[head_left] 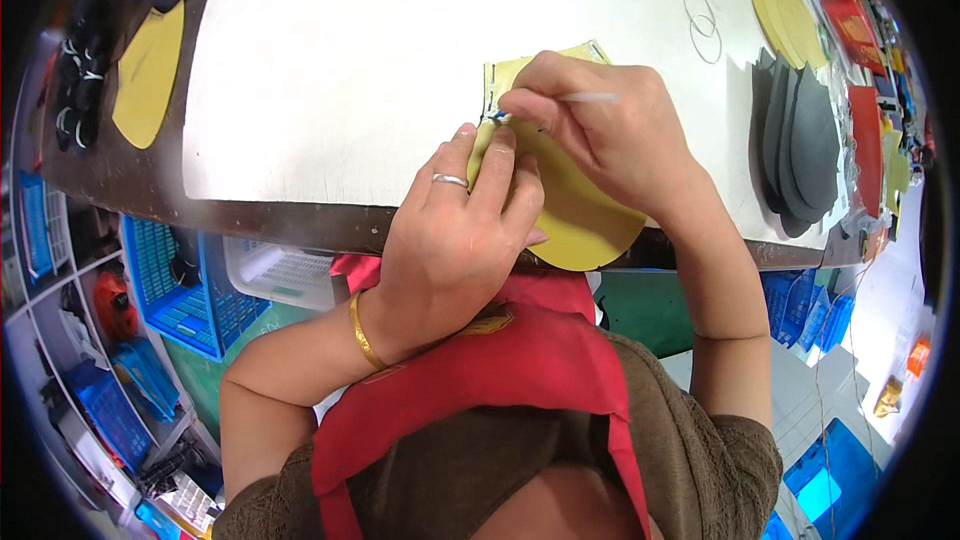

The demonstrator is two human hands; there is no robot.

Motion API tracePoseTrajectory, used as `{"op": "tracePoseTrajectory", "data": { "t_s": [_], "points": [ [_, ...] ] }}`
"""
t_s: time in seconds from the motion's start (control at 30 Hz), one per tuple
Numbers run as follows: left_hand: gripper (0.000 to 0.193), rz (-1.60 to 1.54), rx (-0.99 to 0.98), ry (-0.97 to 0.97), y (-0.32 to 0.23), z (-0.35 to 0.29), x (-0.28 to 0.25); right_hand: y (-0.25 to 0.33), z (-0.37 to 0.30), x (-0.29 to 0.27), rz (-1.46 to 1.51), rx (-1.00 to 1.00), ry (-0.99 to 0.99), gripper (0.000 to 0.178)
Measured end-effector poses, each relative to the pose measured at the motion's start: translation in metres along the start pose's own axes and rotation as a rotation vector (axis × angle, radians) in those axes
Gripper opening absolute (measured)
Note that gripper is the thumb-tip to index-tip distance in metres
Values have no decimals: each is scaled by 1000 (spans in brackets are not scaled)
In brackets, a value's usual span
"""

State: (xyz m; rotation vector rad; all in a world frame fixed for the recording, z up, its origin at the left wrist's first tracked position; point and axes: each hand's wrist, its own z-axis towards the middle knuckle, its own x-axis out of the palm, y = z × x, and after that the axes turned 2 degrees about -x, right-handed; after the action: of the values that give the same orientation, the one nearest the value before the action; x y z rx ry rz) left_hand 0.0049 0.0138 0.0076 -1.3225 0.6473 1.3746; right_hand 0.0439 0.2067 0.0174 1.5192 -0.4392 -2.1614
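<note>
A flat yellow insole-shaped piece (580,220), smooth and rounded at its near end, lies at the centre of the frame, overhanging the near edge of the white bench (330,70). The left hand (460,230) presses its fingers flat on it, seemingly to steady it, while the right hand (600,135) pinches a thin white stick-like tool (590,97) at its upper edge. Dark grey insole shapes (800,150) are stacked at right, and another yellow piece (148,75) lies at upper left.
</note>
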Motion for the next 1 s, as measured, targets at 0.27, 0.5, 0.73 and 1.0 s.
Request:
{"op": "tracePoseTrajectory", "data": {
  "t_s": [0.27,0.5,0.73,1.0],
  "points": [
    [66,-7,-6,15,-1,0,-4,-11,-2,-25,-118,87,-134,22],
    [65,61,7,76,-5,4,-5,-54,-19,-36,166,328,-231,27],
    [65,157,-20,166,-7,7,-8,-50,-38,-51,-278,300,-180,30],
    [70,184,-18,146,-8,9,-7,-52,-48,-46,-108,238,-254,27]
  ]
}}
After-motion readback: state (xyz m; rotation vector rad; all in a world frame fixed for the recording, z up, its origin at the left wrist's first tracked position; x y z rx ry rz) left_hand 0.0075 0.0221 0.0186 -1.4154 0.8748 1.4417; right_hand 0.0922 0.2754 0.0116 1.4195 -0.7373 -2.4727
